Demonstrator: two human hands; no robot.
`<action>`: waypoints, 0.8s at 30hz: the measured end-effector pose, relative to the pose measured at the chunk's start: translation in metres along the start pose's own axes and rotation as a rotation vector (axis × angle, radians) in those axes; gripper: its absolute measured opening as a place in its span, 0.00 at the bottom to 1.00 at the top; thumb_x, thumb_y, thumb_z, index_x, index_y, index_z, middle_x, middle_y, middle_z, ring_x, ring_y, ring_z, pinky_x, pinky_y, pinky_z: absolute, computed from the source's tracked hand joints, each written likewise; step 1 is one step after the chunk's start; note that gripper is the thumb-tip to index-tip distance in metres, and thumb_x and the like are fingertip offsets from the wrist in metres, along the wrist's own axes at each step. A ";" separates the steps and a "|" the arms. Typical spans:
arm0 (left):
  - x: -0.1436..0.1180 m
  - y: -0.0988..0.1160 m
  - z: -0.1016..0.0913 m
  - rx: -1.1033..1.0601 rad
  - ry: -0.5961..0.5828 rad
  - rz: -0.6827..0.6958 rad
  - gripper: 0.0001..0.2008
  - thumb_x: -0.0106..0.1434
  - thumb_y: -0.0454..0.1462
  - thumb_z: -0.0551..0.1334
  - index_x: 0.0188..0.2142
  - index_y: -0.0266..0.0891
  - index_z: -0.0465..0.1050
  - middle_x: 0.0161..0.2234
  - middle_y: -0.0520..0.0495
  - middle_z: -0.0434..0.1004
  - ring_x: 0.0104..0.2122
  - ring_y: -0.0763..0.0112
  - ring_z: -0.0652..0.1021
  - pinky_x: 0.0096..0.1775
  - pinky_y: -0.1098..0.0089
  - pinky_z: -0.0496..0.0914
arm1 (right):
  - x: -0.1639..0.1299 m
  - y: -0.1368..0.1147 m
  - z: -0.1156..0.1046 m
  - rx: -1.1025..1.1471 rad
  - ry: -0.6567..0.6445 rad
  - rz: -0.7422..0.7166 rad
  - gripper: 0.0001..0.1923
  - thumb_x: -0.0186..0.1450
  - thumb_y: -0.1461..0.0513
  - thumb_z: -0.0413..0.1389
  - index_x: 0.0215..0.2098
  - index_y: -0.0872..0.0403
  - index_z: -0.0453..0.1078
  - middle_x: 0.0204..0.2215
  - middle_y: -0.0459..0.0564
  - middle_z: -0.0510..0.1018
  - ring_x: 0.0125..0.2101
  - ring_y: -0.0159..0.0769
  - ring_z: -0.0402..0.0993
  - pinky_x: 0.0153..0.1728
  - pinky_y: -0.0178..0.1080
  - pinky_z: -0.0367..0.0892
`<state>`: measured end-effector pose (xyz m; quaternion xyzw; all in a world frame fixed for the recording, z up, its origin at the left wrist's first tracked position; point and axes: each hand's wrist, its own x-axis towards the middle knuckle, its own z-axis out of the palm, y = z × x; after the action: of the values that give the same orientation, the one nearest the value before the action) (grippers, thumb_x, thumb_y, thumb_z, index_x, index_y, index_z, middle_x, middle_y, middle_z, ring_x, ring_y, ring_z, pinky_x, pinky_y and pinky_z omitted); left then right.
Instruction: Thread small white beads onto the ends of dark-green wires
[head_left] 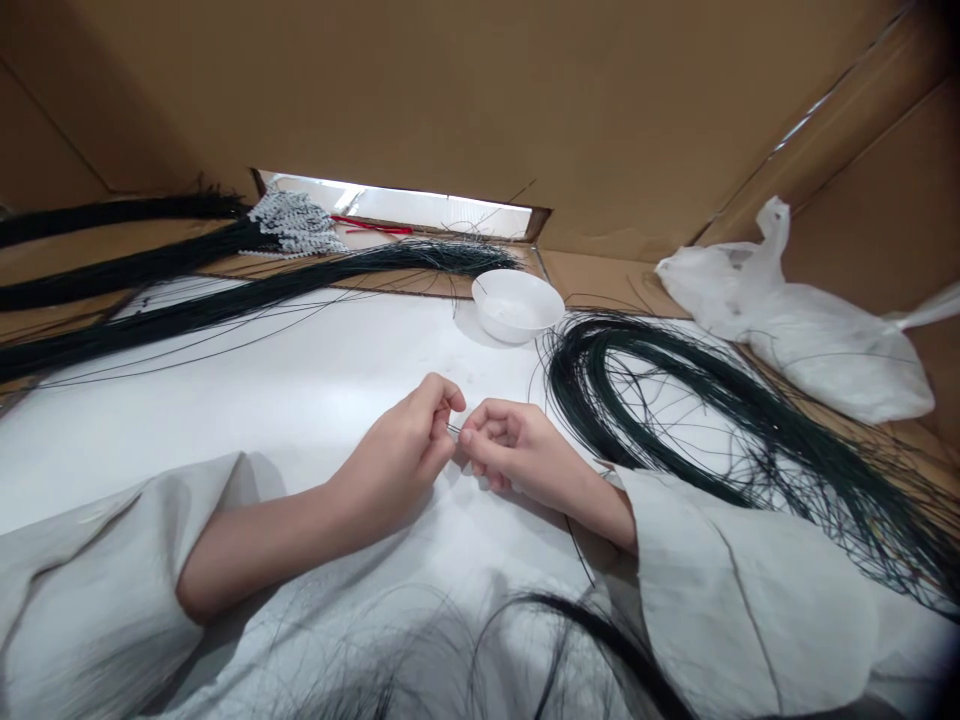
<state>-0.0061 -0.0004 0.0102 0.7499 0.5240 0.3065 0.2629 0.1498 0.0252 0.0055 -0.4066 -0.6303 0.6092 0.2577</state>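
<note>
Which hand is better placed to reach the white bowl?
Probably the right hand: the white bowl sits just beyond it. The left hand is slightly farther. Both hands pinch a thin wire between them.

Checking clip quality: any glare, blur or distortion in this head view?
Head view: wide-angle bending toward the edges; bright glare through the cardboard slot; left hand and right hand sharp on the evenly lit white table; dark cords at the bottom edge blurred.

Makeshift handcraft workstation: cardboard walls (480, 90), white worktop (300, 400), dark wire bundles (675, 400), small white bowl (517, 305).
</note>
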 end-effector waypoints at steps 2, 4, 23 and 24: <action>0.001 0.000 -0.001 0.013 -0.008 0.004 0.10 0.59 0.29 0.48 0.40 0.38 0.58 0.29 0.51 0.64 0.27 0.74 0.67 0.30 0.73 0.62 | 0.000 0.000 0.000 0.013 0.003 -0.002 0.03 0.58 0.64 0.52 0.29 0.57 0.63 0.17 0.42 0.68 0.13 0.21 0.60 0.13 0.25 0.57; 0.006 -0.004 -0.004 0.045 0.006 0.014 0.13 0.60 0.30 0.46 0.44 0.37 0.58 0.32 0.49 0.66 0.30 0.73 0.69 0.33 0.72 0.64 | 0.000 -0.001 0.001 0.016 0.022 -0.004 0.03 0.58 0.64 0.51 0.30 0.57 0.63 0.17 0.41 0.67 0.13 0.21 0.60 0.12 0.25 0.56; 0.056 -0.045 -0.016 0.588 0.038 0.070 0.13 0.62 0.34 0.46 0.37 0.33 0.67 0.35 0.39 0.70 0.32 0.62 0.72 0.35 0.65 0.64 | -0.001 -0.005 0.004 -0.004 0.089 0.010 0.09 0.59 0.58 0.52 0.27 0.57 0.64 0.16 0.42 0.67 0.12 0.22 0.58 0.10 0.26 0.54; 0.056 -0.045 -0.017 0.593 0.039 0.074 0.13 0.62 0.34 0.46 0.37 0.33 0.67 0.35 0.39 0.69 0.32 0.63 0.72 0.34 0.66 0.64 | -0.001 -0.004 0.004 -0.007 0.086 0.007 0.09 0.59 0.58 0.52 0.28 0.57 0.64 0.17 0.43 0.69 0.12 0.22 0.59 0.11 0.26 0.55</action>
<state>-0.0313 0.0680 0.0000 0.8066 0.5679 0.1637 0.0110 0.1462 0.0222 0.0089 -0.4353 -0.6193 0.5899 0.2809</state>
